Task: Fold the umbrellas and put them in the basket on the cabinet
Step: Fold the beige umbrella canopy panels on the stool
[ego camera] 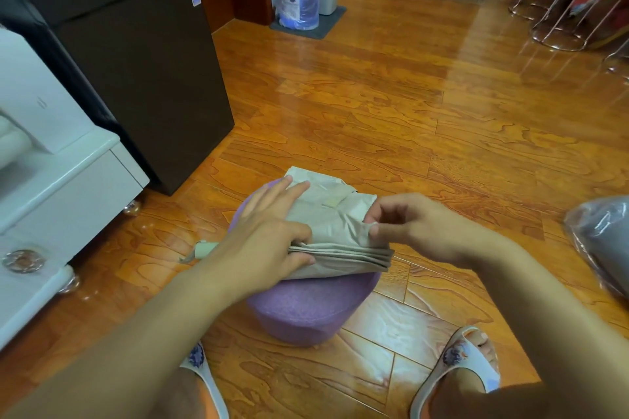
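Between both hands' grip, umbrella

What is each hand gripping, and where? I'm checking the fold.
Left hand grips the beige umbrella canopy's near folded edge; right hand pinches its right-hand edge.
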`<state>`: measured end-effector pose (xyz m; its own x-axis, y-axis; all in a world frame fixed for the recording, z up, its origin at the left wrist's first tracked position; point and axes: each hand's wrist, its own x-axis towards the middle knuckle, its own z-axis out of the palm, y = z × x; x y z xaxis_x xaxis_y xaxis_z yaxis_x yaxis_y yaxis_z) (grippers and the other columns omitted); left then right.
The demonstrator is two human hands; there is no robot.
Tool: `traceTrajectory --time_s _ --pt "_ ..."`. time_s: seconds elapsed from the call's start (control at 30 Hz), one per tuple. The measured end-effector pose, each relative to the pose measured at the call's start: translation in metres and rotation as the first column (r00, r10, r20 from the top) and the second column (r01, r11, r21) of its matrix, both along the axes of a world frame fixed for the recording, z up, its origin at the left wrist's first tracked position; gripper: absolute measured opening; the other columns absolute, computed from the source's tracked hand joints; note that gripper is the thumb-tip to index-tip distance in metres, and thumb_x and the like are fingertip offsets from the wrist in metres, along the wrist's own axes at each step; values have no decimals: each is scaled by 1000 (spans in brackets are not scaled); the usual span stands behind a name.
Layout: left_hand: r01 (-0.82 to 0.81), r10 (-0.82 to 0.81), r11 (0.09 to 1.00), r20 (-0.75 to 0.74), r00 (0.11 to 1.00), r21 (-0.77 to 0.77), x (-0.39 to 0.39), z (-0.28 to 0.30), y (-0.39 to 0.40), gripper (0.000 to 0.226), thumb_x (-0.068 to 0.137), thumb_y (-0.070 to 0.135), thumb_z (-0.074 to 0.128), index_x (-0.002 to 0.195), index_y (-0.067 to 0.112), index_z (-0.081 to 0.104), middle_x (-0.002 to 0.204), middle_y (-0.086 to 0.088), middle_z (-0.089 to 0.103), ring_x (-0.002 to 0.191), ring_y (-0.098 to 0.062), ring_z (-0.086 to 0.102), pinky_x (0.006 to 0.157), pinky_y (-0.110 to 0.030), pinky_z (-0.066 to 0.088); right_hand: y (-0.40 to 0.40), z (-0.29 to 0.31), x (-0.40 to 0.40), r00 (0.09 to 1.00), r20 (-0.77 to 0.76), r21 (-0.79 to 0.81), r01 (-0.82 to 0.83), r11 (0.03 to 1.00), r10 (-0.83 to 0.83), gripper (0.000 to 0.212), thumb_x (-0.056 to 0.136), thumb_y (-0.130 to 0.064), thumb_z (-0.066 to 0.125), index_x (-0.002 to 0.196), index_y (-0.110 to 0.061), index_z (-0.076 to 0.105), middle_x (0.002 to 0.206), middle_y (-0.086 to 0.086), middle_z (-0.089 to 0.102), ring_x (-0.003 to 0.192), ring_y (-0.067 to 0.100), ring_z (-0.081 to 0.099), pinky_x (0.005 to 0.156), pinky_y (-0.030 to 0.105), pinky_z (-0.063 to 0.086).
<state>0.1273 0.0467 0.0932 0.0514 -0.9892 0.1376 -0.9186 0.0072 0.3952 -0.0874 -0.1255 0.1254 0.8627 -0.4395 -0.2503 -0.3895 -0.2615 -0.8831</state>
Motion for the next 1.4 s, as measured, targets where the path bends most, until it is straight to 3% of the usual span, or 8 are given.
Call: traceTrajectory --time_s 0.23,0.5,0.6,0.73,0.83,1.0,1.17,1.4 --pt "108 -113 985 30 993 135 -4 8 -5 19 80 56 72 88 38 72 164 9 28 157 -15 -5 122 -35 -18 8 4 -9 992 8 184 -123 975 124 11 77 2 60 76 -9 63 120 5 74 115 27 65 99 50 48" --pt "17 -16 1000 160 987 -7 -6 3 -5 17 78 48 75 78 32 69 151 -5 44 152 -34 23 126 -42 -1 13 -8 6 992 6 154 121 981 -123 32 88 -24 77 116 -25 63 82 -8 71 75 6 58 67 24 42" --pt "-60 70 996 144 987 -70 -8 0 -8 16 76 40 83 77 30 71 151 -10 47 150 -38 28 124 -52 11 5 -18 24 957 65 -79 289 954 -284 28 91 -12 72 115 -23 63 67 -14 65 58 5 52 57 25 43" --pt "-192 195 979 42 980 -72 0 -4 -22 24 77 52 72 79 28 75 144 -3 53 141 -32 38 116 -46 25 -10 -22 41 850 205 -535 512 672 -485 22 93 -19 64 115 -19 65 100 -4 68 88 17 64 84 38 52" --pt "-324 330 943 -80 941 75 14 -11 -42 25 84 49 77 95 26 77 149 3 46 140 -23 33 115 -38 27 20 -22 36 945 287 -763 324 558 -156 9 92 -21 56 96 -15 62 91 3 60 87 26 57 76 40 46" --pt "-402 424 893 -76 903 201 26 -32 -59 36 90 46 72 120 28 68 147 4 46 135 -23 38 112 -36 32 50 -76 28 956 -292 -890 -285 356 35 57 88 -41 53 134 -8 53 133 12 55 121 37 51 105 49 42" --pt "-420 512 770 -71 856 480 54 -21 -29 63 99 46 52 154 19 39 150 -8 49 136 -29 47 109 -40 40 30 -86 27 938 -344 -866 -336 371 48 78 85 -53 59 148 -9 43 147 12 49 134 36 46 114 53 37" --pt "-171 233 703 3 972 690 93 -37 41 39 105 34 55 142 23 52 142 1 55 136 -21 48 109 -28 36 26 -82 24 954 -284 -892 -300 339 97 66 94 -57 41 146 -16 44 147 10 49 136 36 43 113 55 36"
